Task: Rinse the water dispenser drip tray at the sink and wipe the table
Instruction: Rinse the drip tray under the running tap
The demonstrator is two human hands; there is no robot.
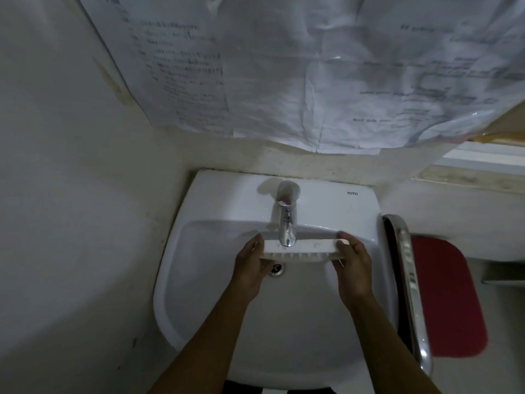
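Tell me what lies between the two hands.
Head view: the white drip tray, held at its ends by the left hand and right hand.

In sink (216, 200), below faucet (287, 223), above drain (276, 269): drip tray (301, 247). At left end, left hand (250, 268); at right end, right hand (353, 268).

Dim white walls (71, 166), crumpled papers (284, 81)

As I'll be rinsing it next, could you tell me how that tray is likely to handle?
Probably stiff: the tray spans straight between the left hand and right hand, gripped only at its ends. Likely light, being thin plastic. Possibly slippery when wet under the tap.
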